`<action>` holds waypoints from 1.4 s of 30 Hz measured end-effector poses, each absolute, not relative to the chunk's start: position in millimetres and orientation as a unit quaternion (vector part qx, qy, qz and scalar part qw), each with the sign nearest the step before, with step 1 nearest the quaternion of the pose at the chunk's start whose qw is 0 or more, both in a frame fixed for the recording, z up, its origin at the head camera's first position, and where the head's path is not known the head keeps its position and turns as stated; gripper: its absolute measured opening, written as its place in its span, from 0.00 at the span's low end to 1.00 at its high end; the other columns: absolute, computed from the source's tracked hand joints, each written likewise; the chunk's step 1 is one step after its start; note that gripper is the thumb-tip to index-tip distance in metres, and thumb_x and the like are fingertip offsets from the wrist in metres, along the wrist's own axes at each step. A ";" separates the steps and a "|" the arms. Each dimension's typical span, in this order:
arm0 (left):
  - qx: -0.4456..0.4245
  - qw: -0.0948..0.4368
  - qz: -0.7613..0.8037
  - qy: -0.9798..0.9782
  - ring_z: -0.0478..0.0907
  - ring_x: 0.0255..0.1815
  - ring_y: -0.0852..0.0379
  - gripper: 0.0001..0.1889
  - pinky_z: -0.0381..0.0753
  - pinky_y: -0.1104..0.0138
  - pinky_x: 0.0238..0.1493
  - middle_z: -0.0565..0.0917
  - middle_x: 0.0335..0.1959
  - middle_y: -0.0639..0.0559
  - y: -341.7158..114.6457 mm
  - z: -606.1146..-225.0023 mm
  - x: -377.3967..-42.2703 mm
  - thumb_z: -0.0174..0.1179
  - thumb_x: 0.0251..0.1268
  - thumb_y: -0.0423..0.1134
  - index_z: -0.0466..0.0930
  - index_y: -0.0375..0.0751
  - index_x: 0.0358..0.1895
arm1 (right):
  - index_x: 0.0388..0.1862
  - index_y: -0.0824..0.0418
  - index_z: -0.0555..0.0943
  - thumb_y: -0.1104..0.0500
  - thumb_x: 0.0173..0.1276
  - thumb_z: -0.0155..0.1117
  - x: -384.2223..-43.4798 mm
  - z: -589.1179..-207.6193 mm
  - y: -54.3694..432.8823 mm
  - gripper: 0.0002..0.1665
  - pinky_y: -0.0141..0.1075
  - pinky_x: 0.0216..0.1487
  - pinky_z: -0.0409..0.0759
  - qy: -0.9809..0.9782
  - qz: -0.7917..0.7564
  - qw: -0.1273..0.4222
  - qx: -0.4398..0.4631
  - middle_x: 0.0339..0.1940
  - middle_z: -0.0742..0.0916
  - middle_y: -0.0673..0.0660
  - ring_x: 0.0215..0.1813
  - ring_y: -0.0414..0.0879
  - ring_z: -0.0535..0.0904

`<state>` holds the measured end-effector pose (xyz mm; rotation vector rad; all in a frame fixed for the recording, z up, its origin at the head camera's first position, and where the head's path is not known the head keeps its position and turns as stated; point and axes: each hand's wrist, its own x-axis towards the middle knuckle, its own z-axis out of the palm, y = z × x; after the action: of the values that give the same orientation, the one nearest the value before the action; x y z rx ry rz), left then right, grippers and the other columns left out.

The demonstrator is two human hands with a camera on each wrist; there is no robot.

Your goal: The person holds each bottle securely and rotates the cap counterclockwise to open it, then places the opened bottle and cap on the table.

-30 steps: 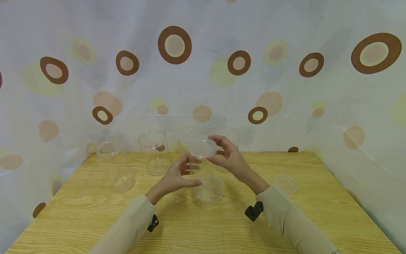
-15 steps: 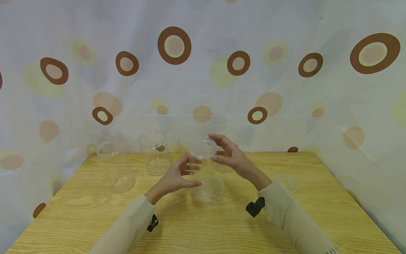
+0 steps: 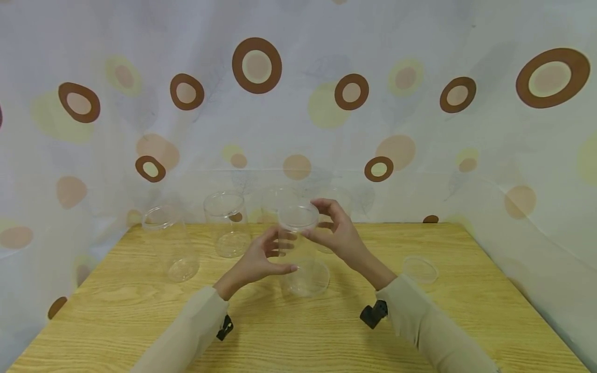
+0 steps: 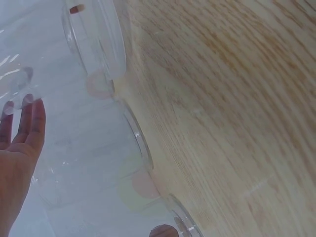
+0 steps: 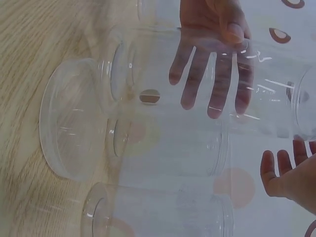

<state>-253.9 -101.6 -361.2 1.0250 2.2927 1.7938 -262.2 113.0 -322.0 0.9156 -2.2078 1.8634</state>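
A clear, cylindrical plastic jar (image 3: 291,259) stands upright in the middle of the head view. My left hand (image 3: 254,264) grips its wall, thumb in front and fingers behind; in the right wrist view those fingers (image 5: 215,94) show through the plastic. At the top sits a clear lid (image 3: 298,216). My right hand (image 3: 342,235) pinches that lid's far right edge between thumb and fingers. Beside and partly behind the jar's base, a wide, clear round lid (image 5: 69,118) lies on the table.
Several more clear jars stand toward the back: one far left (image 3: 170,246), a second jar (image 3: 228,223) beside it, and others overlapped by my hands. Another clear lid (image 3: 421,270) lies at right on the wooden table (image 3: 298,336). A patterned curtain (image 3: 298,124) hangs behind.
Half a second ago the right hand eased slightly away from the top lid; now its thumb and fingers are back at the lid's edge. The left hand and jar stay put.
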 end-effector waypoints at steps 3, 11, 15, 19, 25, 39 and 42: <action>0.332 0.032 0.585 0.739 0.74 0.57 0.44 0.34 0.75 0.54 0.54 0.72 0.57 0.42 -101.8 -361.3 -253.9 0.67 0.47 0.26 0.64 0.43 0.60 | 0.64 0.64 0.61 0.60 0.59 0.66 -266.4 -321.2 116.2 0.37 0.54 0.60 0.66 -0.721 0.612 0.026 0.322 0.60 0.71 0.59 0.60 0.47 0.66; 0.332 0.048 0.593 0.732 0.72 0.58 0.43 0.37 0.72 0.47 0.55 0.72 0.57 0.41 -102.6 -359.7 -252.1 0.67 0.47 0.26 0.61 0.42 0.63 | 0.68 0.61 0.58 0.56 0.63 0.62 -276.1 -316.4 126.7 0.39 0.42 0.61 0.69 -0.683 0.623 -0.076 0.373 0.66 0.67 0.58 0.62 0.44 0.68; 0.331 0.048 0.594 0.732 0.72 0.58 0.43 0.37 0.69 0.44 0.56 0.72 0.58 0.42 -103.4 -364.4 -256.2 0.68 0.47 0.27 0.62 0.45 0.63 | 0.69 0.58 0.57 0.55 0.63 0.62 -276.0 -316.3 127.9 0.38 0.40 0.60 0.69 -0.676 0.628 -0.086 0.376 0.68 0.65 0.58 0.62 0.45 0.67; 0.340 0.035 0.585 0.736 0.74 0.57 0.47 0.37 0.74 0.51 0.55 0.72 0.58 0.46 -105.1 -376.5 -266.3 0.69 0.47 0.31 0.62 0.51 0.63 | 0.69 0.57 0.57 0.55 0.61 0.64 -272.2 -318.3 125.2 0.40 0.38 0.59 0.71 -0.679 0.637 -0.057 0.362 0.69 0.62 0.62 0.63 0.46 0.65; 0.343 0.020 0.579 0.740 0.74 0.57 0.48 0.37 0.75 0.57 0.54 0.72 0.58 0.47 -105.8 -381.4 -269.5 0.69 0.48 0.33 0.61 0.53 0.63 | 0.66 0.61 0.60 0.59 0.58 0.67 -264.6 -322.9 116.9 0.40 0.47 0.60 0.69 -0.699 0.637 0.023 0.323 0.64 0.68 0.62 0.64 0.51 0.63; 0.344 0.035 0.584 0.735 0.73 0.57 0.49 0.36 0.75 0.58 0.54 0.72 0.58 0.47 -104.7 -379.7 -267.1 0.68 0.48 0.32 0.62 0.52 0.62 | 0.66 0.59 0.61 0.58 0.60 0.64 -267.6 -323.2 114.4 0.36 0.52 0.61 0.65 -0.717 0.614 0.016 0.330 0.62 0.70 0.57 0.63 0.48 0.64; 0.343 0.045 0.586 0.733 0.73 0.58 0.48 0.36 0.74 0.57 0.55 0.72 0.59 0.46 -104.5 -377.1 -264.8 0.67 0.49 0.30 0.62 0.51 0.62 | 0.68 0.58 0.59 0.56 0.63 0.62 -271.4 -321.3 120.1 0.37 0.51 0.62 0.66 -0.700 0.618 -0.034 0.356 0.66 0.67 0.58 0.65 0.49 0.64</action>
<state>-264.8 -104.5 -377.1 1.0475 2.2375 1.7909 -271.4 120.1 -321.3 1.1421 -2.2474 1.9858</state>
